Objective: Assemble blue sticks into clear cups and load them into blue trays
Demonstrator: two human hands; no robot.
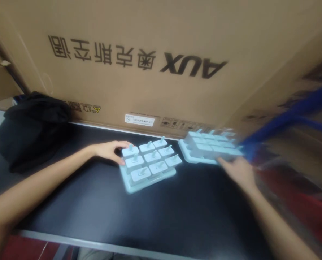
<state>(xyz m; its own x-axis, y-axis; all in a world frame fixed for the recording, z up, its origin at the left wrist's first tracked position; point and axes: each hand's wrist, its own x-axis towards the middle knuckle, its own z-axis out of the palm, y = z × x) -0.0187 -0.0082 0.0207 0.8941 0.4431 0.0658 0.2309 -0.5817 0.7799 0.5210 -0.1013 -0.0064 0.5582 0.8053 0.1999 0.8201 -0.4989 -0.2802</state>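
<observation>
Two light blue popsicle molds, each with rows of lidded cells and little upright handles, are on the black table. My left hand (111, 151) grips the left edge of the nearer popsicle mold (151, 156), thumb at its side and fingers behind a corner cell. To the right, a second popsicle mold (210, 146) is close to the big carton and looks blurred. My right hand (239, 171) holds its front right corner, the fingers partly smeared by motion. A narrow gap separates the two molds.
A large cardboard carton (139, 90) with upside-down print stands along the back of the black table (172, 216). Black cloth (32, 126) is heaped at the left. Blue metal bars (291, 112) rise past the table's right side.
</observation>
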